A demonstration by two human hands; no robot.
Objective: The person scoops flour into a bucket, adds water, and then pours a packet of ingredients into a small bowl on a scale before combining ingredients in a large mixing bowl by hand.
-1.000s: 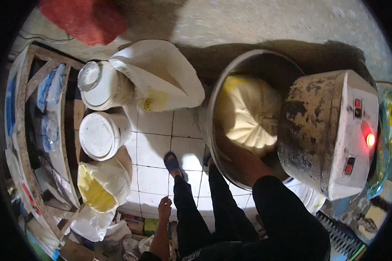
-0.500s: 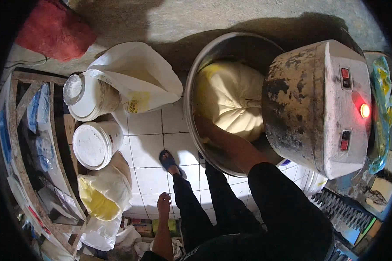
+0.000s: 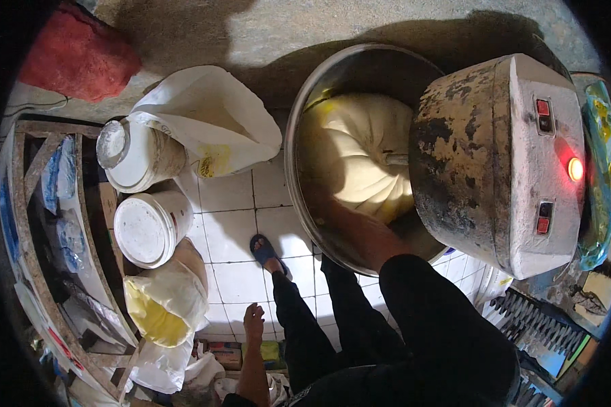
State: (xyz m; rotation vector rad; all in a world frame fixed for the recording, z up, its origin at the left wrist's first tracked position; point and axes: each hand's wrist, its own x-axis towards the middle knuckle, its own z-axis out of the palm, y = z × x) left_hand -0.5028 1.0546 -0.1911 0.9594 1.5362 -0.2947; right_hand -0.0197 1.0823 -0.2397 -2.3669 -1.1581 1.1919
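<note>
My right hand (image 3: pixel 339 217) reaches inside a steel mixer bowl (image 3: pixel 293 146), against the left part of a large, folded mass of pale dough (image 3: pixel 353 122) with yellow streaks; its fingers are lost in shadow and blur. A bulky, stained mixer head (image 3: pixel 472 169) with red switches and a glowing light overhangs the bowl's right side, and a shaft enters the dough. My left hand (image 3: pixel 254 319) hangs low over the white tiled floor, loosely curled with fingers slightly apart and empty, beside my leg and right of an open bag lined with yellow (image 3: pixel 155 308).
Two white buckets (image 3: pixel 142 227) and an open white sack (image 3: pixel 224 108) line the left of the floor, beside a wooden rack (image 3: pixel 27 224) with plastic packs. A red cloth (image 3: pixel 81 54) lies upper left. Packages and clutter fill the lower right and bottom edges.
The view has shifted, moving the bowl up and left in the picture. The dough's folds have changed shape. My right hand stays inside the bowl; my left hand still hangs low.
</note>
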